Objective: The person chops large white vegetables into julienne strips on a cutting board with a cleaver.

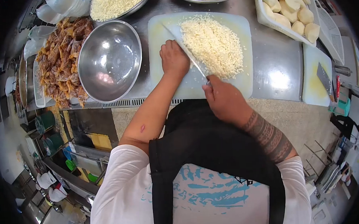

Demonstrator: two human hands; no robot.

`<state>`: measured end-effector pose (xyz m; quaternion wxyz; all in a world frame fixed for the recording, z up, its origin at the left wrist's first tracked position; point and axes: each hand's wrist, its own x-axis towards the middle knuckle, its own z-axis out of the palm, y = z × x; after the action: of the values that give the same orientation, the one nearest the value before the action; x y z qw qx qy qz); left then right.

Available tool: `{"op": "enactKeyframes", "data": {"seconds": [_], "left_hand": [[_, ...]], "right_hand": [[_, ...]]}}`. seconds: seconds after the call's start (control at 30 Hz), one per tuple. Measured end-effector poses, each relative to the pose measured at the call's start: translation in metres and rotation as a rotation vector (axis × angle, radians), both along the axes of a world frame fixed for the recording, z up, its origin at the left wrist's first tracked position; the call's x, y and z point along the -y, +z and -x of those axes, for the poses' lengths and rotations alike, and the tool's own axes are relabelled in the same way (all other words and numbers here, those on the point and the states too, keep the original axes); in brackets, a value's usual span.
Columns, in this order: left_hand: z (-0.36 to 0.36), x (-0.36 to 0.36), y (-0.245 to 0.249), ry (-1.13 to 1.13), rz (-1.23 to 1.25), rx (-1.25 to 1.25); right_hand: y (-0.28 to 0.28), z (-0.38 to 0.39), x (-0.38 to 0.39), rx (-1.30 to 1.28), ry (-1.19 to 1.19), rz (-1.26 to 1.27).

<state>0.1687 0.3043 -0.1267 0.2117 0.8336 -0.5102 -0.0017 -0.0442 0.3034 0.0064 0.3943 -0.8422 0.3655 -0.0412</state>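
Observation:
A long knife lies slantwise over the white cutting board, its blade along the left side of a heap of finely chopped pale pieces. My right hand is wrapped round the knife's handle near the board's front edge. To the left of the blade, my left hand is over the board beside the blade, its fingers together and pointing away from me; whether it presses on the blade or holds anything is hidden.
An empty steel bowl stands left of the board, beside piled brown meat. Bowls of chopped pieces are at the back. Peeled potatoes fill a white basket at right, near another board with a knife.

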Motion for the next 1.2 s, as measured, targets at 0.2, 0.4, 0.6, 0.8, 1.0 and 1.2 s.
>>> {"op": "enactKeyframes", "data": {"seconds": [0.2, 0.4, 0.6, 0.8, 1.0, 1.2], "left_hand": [[-0.001, 0.000, 0.002, 0.020, 0.066, -0.073], [-0.001, -0.002, 0.010, 0.017, 0.043, -0.146], [-0.015, -0.018, 0.007, -0.141, 0.027, -0.140], [-0.011, -0.019, 0.008, -0.119, 0.016, -0.063], [-0.008, -0.020, 0.012, -0.086, 0.016, -0.060], [-0.008, -0.020, 0.010, -0.060, -0.015, -0.087]], "right_hand": [[-0.009, -0.003, 0.012, -0.022, 0.006, 0.016], [-0.023, -0.005, 0.014, -0.021, 0.003, 0.021], [-0.018, 0.001, 0.018, -0.041, 0.037, 0.008], [-0.004, 0.006, 0.005, -0.013, 0.031, 0.010], [-0.010, 0.001, 0.020, -0.034, 0.049, 0.023], [-0.020, 0.000, 0.018, -0.064, 0.073, 0.003]]}}
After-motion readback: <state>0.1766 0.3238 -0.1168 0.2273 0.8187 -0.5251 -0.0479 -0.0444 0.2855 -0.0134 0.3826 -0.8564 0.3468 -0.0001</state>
